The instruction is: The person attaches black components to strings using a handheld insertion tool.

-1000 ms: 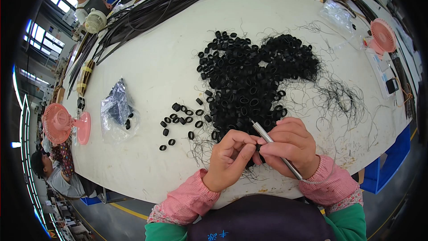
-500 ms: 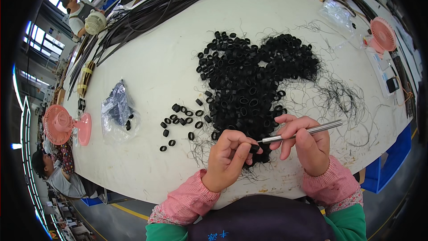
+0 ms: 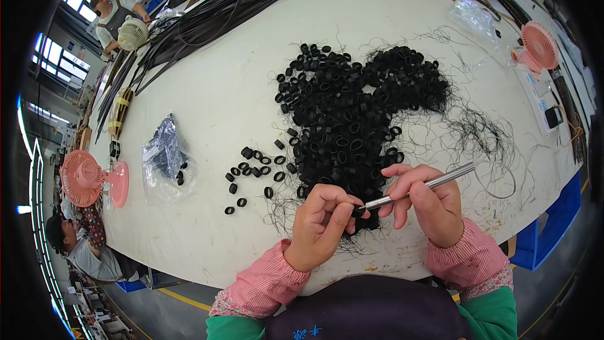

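Between the thumb and fingers of my left hand (image 3: 321,221) is a small black loop (image 3: 358,211), partly hidden by the fingertips. My right hand (image 3: 428,198) grips a slim silver metal rod-shaped tool (image 3: 443,178) like a pen. The tool's tip reaches the loop at my left fingertips; whether it passes inside the loop I cannot tell. Just beyond both hands lies a large heap of black loops (image 3: 340,119) with loose thread ends. Several separate loops (image 3: 257,171) are scattered left of the heap.
A plastic bag (image 3: 167,154) lies at left, near a pink fan (image 3: 82,177). Another pink fan (image 3: 540,47) and a power strip (image 3: 535,101) stand at right. Long black strips (image 3: 201,31) cover the far left. Loose threads (image 3: 481,135) lie right of the heap. Two people sit at left.
The silver tool's tip has moved slightly left and down to the loop, and its rear end has dropped left. My left hand has barely moved.
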Motion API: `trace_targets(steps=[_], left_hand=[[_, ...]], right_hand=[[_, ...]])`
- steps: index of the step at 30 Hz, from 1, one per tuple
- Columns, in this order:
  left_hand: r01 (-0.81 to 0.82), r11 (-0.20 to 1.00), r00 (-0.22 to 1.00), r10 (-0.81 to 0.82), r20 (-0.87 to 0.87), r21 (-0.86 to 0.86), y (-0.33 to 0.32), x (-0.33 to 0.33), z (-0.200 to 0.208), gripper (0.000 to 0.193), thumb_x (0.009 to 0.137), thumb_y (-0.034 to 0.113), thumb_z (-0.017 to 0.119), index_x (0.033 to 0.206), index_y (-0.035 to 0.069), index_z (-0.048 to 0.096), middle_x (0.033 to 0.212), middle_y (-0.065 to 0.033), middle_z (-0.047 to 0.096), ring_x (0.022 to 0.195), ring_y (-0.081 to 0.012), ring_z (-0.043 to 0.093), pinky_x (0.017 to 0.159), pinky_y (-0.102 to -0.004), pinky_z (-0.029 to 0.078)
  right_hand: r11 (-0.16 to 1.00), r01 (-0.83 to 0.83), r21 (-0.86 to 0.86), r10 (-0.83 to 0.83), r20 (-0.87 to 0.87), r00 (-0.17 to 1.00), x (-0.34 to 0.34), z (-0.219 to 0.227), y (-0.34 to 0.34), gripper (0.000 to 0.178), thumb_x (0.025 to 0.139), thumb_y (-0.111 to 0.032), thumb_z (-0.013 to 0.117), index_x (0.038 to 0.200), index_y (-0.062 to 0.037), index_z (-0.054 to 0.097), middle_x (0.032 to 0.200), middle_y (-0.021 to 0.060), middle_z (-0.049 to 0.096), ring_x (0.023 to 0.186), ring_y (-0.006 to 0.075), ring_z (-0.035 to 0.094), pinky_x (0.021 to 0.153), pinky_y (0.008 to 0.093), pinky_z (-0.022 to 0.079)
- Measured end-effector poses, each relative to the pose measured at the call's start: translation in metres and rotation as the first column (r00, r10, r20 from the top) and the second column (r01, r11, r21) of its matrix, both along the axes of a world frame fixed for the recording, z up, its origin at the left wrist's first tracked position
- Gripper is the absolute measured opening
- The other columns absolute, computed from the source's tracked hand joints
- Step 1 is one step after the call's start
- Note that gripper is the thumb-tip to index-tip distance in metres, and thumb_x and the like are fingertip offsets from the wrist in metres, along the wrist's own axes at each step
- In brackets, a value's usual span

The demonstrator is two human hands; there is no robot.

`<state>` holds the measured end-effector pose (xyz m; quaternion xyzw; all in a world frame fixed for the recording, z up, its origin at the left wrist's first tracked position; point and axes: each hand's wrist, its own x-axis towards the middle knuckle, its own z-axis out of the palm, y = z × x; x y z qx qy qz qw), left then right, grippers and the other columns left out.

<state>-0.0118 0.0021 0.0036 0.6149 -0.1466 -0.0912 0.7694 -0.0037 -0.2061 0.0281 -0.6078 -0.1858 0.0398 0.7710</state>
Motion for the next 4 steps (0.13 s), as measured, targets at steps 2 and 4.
trace_targets(steps=[2, 4], left_hand=[[0.002, 1.0, 1.0, -0.002, 0.001, -0.002, 0.0001, 0.0, -0.0005, 0.009, 0.099, 0.007, 0.047, 0.106, 0.001, 0.046, 0.091, -0.0122, 0.065, 0.066, -0.0044, 0.054, 0.06, -0.0181, 0.046], [0.006, 1.0, 1.0, -0.006, 0.007, 0.001, 0.0005, -0.0001, -0.0011, 0.01, 0.099, 0.008, 0.047, 0.107, 0.001, 0.046, 0.091, -0.012, 0.065, 0.066, -0.0045, 0.054, 0.061, -0.0181, 0.046]], right_hand=[[1.0, 0.008, -0.003, -0.008, -0.007, 1.0, 0.0, 0.0002, 0.0002, 0.027, 0.1, -0.023, 0.045, 0.097, 0.0002, 0.059, 0.064, 0.0044, 0.062, 0.071, 0.0156, 0.067, 0.106, 0.0397, 0.033], [1.0, 0.007, -0.001, -0.007, -0.015, 1.0, -0.0001, 0.0, 0.0002, 0.027, 0.099, -0.023, 0.045, 0.097, 0.0002, 0.059, 0.065, 0.0048, 0.063, 0.071, 0.0158, 0.067, 0.106, 0.0401, 0.033]])
